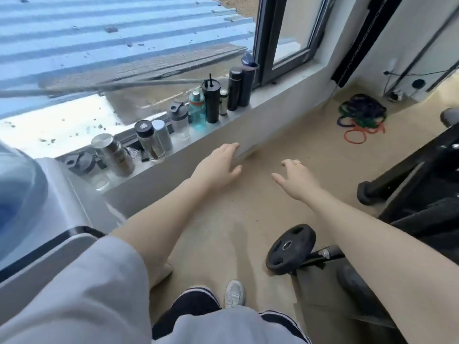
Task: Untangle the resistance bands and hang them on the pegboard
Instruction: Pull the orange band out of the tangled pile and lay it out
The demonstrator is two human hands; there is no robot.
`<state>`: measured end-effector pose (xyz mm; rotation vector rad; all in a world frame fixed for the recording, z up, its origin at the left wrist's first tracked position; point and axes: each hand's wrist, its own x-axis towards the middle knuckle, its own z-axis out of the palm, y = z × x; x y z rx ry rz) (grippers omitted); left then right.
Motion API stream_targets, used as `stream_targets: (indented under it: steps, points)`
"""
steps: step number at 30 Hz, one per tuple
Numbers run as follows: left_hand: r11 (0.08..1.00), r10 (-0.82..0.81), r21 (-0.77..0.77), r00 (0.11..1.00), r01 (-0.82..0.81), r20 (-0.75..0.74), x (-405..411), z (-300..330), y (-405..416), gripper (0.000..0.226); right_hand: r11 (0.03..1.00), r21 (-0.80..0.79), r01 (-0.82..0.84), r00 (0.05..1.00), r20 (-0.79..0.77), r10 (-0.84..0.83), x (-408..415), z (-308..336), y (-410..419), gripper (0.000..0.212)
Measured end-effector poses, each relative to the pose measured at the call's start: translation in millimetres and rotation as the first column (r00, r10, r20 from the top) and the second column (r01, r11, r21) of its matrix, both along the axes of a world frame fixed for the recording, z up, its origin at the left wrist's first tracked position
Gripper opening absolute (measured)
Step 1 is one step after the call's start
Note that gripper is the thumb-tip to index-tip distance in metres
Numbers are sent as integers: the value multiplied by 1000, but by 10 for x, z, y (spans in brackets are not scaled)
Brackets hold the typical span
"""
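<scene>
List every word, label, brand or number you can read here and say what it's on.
No text is readable.
Black lid of the clear bottle on the windowsill: a pale emblem, too blurred to read.
Weight plate: a small centre mark, too small to read.
White shoe: a faint marking, illegible.

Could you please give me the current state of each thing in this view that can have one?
Bands: tangled in a heap on the floor, untouched.
Left hand: open, holding nothing.
Right hand: open, fingers spread, holding nothing.
Window: open.
Teal bottle: upright on the sill, capped.
Black tumbler: upright, lid and straw in.
Steel flask: upright, lid on.
Weight plate: mounted on a bar end, tilted.
</scene>
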<state>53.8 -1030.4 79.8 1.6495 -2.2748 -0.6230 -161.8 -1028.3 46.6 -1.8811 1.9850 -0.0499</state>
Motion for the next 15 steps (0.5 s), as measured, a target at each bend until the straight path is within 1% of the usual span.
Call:
stream_targets:
  steps: [2, 5, 10, 13, 15]
  points:
    - [1000, -6, -4, 1000, 5, -25, -107, -3, -450, 57, 1000, 11, 20, 1000, 6, -20, -91, 14, -382, 54]
    - [999, -51, 0, 999, 51, 0, -254, -87, -1169, 58, 998, 51, 29, 999, 22, -30, -188, -69, -957, 55]
    - [989, -142, -38, 990, 143, 18, -674, -252, -2676, 59, 995, 83, 49, 999, 3, -50, -494, -286, -2129, 54]
    - [973, -230, -4, 973, 230, 14, -1086, -273, -3616, 59, 985, 111, 131, 991, 4, -133, -831, -301, -2891, 55]
    - [957, -290, 18, 956, 290, 42, -1388, -228, -4209, 59, 969, 123, 212, 976, 16, -216, -1108, -234, -3363, 55]
